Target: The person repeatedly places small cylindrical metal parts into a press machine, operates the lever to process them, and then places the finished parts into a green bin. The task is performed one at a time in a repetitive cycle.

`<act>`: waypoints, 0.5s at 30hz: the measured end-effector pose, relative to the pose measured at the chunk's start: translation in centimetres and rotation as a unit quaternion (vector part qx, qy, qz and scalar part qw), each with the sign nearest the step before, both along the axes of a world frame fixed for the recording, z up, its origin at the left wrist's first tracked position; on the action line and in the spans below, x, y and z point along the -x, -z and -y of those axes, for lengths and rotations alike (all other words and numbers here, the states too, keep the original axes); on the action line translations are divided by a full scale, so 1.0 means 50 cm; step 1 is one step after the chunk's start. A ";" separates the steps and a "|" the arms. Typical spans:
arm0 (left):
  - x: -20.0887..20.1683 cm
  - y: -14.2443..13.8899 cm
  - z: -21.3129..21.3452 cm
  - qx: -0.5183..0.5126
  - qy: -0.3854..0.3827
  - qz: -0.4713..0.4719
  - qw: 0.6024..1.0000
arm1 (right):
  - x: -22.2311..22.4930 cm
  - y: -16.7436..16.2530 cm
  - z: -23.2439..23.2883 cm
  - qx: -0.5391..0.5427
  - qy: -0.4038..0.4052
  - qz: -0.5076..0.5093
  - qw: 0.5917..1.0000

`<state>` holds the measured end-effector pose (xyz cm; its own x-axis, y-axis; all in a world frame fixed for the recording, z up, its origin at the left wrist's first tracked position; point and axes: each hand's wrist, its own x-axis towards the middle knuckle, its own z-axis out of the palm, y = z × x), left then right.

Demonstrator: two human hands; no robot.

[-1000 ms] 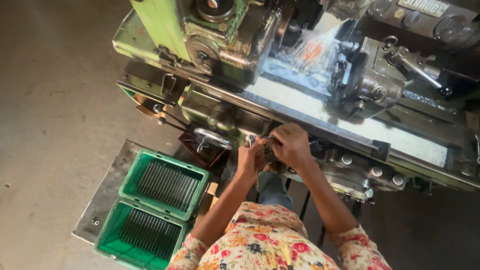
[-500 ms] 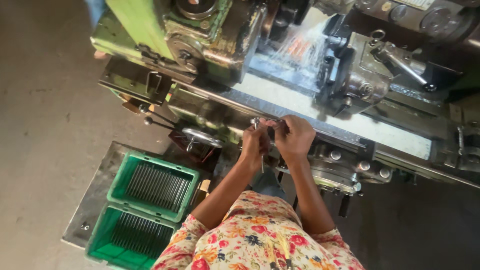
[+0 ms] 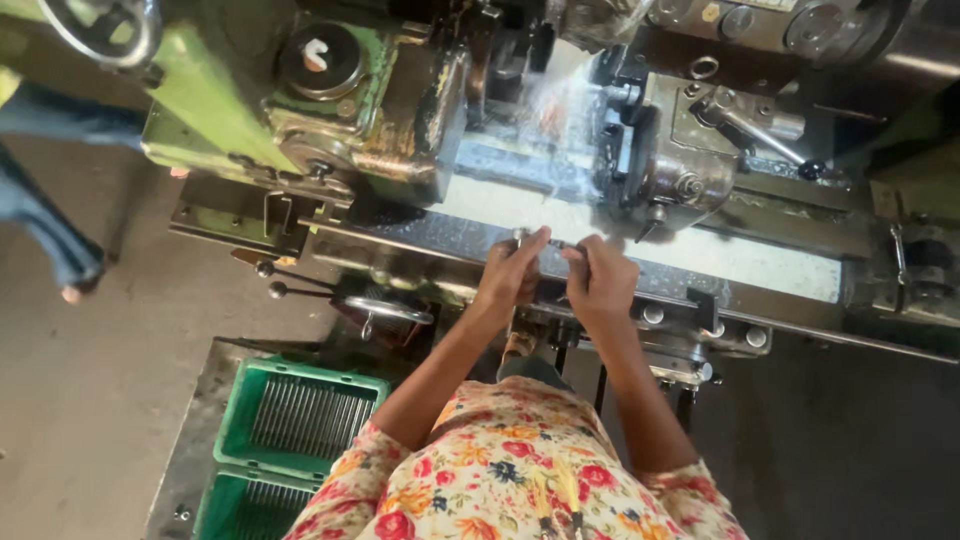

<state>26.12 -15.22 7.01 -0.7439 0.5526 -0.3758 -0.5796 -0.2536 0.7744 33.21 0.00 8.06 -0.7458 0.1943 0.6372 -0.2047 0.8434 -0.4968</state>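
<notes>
Both my hands are raised together at the front of a green lathe [image 3: 330,110]. My left hand [image 3: 512,275] and my right hand [image 3: 598,282] pinch the two ends of a small metal rod [image 3: 553,243], held level over the lathe's grey bed [image 3: 700,255]. Fingers of both hands are closed on the rod. Coolant sprays at the chuck area [image 3: 560,100] just behind. My flowered sleeves [image 3: 520,480] fill the bottom of the view.
Two green crates [image 3: 300,420] holding rows of metal rods sit on a metal tray at lower left. A handwheel [image 3: 385,312] and levers stick out below the bed. Another person's legs in blue trousers [image 3: 50,200] stand at far left on the concrete floor.
My hands rose from the lower front of the machine up to the bed, still together on the small rod. The camera shifted closer and to the right.
</notes>
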 end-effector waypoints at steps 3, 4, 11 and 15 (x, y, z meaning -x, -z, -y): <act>0.018 -0.021 -0.047 0.005 -0.043 -0.005 0.999 | 0.023 -0.019 -0.006 0.028 0.045 -0.036 0.998; 0.024 -0.025 -0.057 0.006 -0.050 -0.033 0.998 | 0.028 -0.027 -0.008 0.035 0.048 -0.047 0.997; 0.031 -0.024 -0.104 0.020 -0.077 -0.125 0.989 | 0.052 -0.055 -0.049 -0.019 0.032 -0.130 0.991; 0.050 -0.008 -0.117 0.030 -0.023 -0.130 0.991 | 0.046 -0.018 -0.105 -0.007 -0.019 -0.068 0.998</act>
<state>23.61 -9.39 7.42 -0.8437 0.4983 -0.1995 -0.3472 -0.2233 0.9108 30.88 5.25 8.98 -0.6596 0.1586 0.7347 -0.3006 0.8402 -0.4513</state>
